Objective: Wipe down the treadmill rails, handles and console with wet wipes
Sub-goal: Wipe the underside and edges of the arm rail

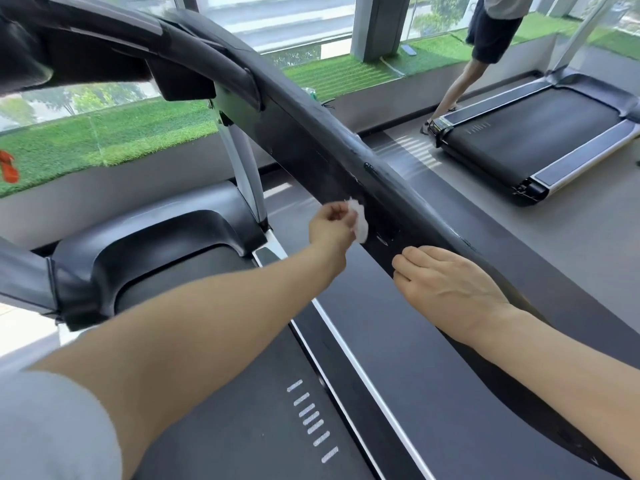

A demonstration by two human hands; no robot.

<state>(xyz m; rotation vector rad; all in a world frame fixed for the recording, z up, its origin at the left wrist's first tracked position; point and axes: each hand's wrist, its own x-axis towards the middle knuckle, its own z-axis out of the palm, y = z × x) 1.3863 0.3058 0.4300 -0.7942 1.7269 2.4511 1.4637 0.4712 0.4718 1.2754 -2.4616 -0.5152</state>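
Note:
A long black treadmill rail runs diagonally from the console at the upper left down to the lower right. My left hand pinches a crumpled white wet wipe and presses it against the inner side of the rail. My right hand lies on the rail a little nearer to me, fingers fairly straight and resting on its surface. Wet streaks show on the rail above the wipe.
The treadmill belt and its side strip lie below my arms. A second treadmill stands at the right, with another person's legs beside it. Windows and green artificial turf run along the back.

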